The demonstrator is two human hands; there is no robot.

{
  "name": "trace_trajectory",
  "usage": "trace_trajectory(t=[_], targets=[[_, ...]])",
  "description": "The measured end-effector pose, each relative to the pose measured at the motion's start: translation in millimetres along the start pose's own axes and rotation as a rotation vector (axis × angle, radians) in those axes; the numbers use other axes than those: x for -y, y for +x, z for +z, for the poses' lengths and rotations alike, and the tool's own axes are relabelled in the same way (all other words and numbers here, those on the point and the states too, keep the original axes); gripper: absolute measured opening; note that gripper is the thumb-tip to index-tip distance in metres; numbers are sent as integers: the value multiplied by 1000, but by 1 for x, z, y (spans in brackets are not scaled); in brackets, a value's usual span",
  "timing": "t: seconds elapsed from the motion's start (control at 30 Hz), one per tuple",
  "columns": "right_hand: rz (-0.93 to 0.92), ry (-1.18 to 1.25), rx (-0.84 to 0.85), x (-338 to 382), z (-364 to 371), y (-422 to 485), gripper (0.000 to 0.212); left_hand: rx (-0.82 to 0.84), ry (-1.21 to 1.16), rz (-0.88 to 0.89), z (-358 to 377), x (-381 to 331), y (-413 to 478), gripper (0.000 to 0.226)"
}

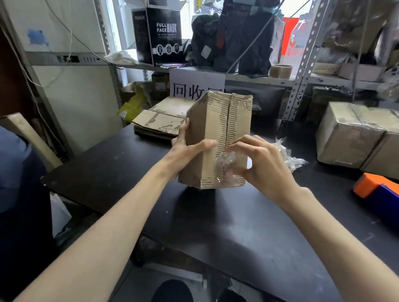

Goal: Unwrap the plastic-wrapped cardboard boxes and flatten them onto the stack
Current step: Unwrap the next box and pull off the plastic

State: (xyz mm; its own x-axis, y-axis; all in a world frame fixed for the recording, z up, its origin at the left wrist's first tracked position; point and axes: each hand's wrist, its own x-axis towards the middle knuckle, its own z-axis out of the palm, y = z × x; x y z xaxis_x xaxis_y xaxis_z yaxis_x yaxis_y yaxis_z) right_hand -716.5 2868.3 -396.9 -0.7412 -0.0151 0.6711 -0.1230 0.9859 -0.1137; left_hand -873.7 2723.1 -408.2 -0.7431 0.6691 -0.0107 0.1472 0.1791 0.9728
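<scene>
left hand (189, 148): grips the box (209, 128) by its left edge, thumb laid across the front face.
right hand (262, 163): pinches a plastic scrap (228, 159) at the box's lower front seam.
box: upright between both hands, base seemingly on the table (235, 233).
stack (158, 123): flattened cardboard just beyond the left hand, at the far edge.
wrapped boxes (356, 136): well right of the right hand.
open room: dark tabletop spreads under both wrists.

Bare worktop (236, 222) in front of the upright box (215, 133) leaves open passage. Behind-left, the flattened stack (158, 123) lies low under the shelf (244, 77). On the right, crumpled plastic wrap (286, 155), wrapped boxes (356, 136) and, seemingly, a tape dispenser (381, 192) block the way.
</scene>
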Motion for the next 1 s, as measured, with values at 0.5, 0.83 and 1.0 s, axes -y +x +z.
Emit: trace_trajectory(t=[0.5,0.83,1.0], targets=[[501,449,165,-11,1,0,38,-26,62,1,8,7,5,144],[160,138,-82,-4,17,-15,18,-69,-12,-23,8,12,8,135],[92,56,23,-8,20,-12,34,-16,-68,-25,4,4,8,130]])
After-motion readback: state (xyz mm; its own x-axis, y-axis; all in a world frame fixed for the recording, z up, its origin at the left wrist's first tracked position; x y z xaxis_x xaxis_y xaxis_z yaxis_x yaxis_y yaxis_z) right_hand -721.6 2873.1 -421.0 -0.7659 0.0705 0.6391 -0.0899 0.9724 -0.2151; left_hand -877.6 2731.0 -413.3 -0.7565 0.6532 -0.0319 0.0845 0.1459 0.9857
